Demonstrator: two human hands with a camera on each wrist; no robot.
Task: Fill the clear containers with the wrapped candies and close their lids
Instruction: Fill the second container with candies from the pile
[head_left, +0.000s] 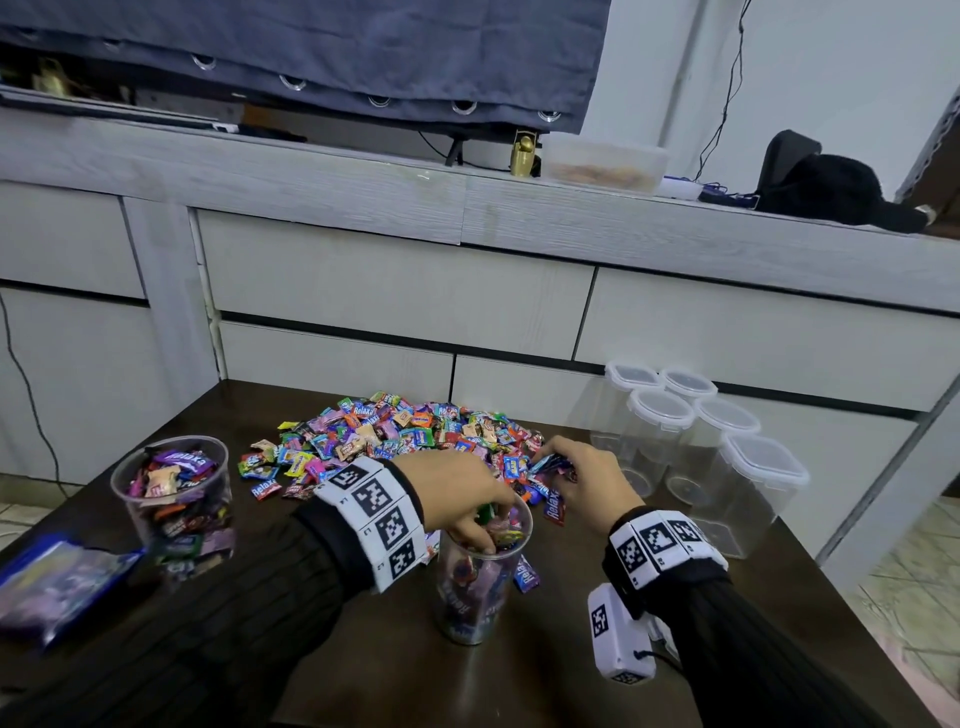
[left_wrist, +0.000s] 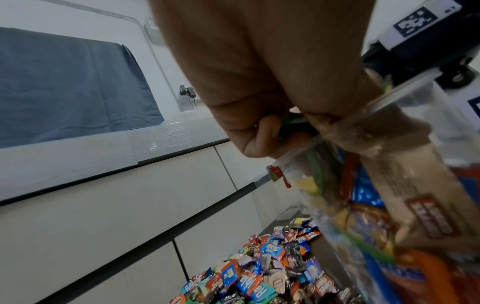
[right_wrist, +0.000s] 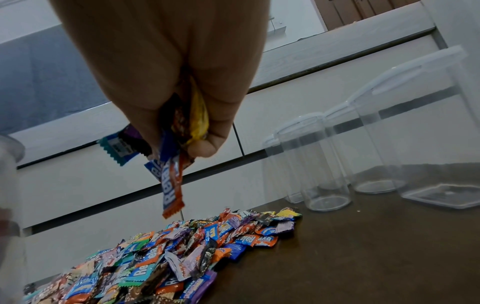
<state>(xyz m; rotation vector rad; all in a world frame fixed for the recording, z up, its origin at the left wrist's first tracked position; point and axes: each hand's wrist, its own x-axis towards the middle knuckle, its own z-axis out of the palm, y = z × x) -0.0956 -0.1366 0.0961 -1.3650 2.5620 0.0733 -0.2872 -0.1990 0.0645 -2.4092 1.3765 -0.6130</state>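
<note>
A heap of wrapped candies (head_left: 395, 431) lies at the back of the dark table (head_left: 571, 675). In front of it stands an open clear container (head_left: 480, 587), mostly full of candies. My left hand (head_left: 480, 530) dips its curled fingers into the container's mouth and pinches candies, one of them green (left_wrist: 291, 120). My right hand (head_left: 558, 467) hovers over the heap's right edge and grips a bunch of candies (right_wrist: 171, 164) that hangs from its fingers. Another open container (head_left: 174, 499), at the left, is full of candies. Several empty lidded containers (head_left: 701, 447) stand at the right.
A blue candy bag (head_left: 57, 577) lies at the table's left edge. One loose candy (head_left: 525, 574) rests beside the middle container. Grey cabinet drawers (head_left: 395, 291) rise right behind the table. The table's right edge drops to a tiled floor (head_left: 914, 571).
</note>
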